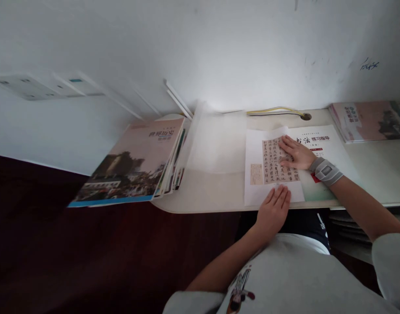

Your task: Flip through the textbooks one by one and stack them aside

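A calligraphy workbook (330,174) lies on the white desk, its pale green and white cover marked with large Chinese characters. A page (255,192) printed with columns of brush writing lies over the cover's left part. My right hand (296,152), with a grey band on the wrist, rests flat on this page, fingers spread. Near the page's bottom edge, my left hand (274,207) lies with outstretched fingers on the paper. Neither hand grasps anything. To the left of the page is a clear plastic sheet (216,148), its left side raised.
A stack of textbooks (131,161) stands at the desk's left end, partly over the edge. Another book (370,122) lies at the right rear. A yellow cable (275,110) runs along the wall to a desk hole (306,116). The desk's front edge (200,211) is near my body.
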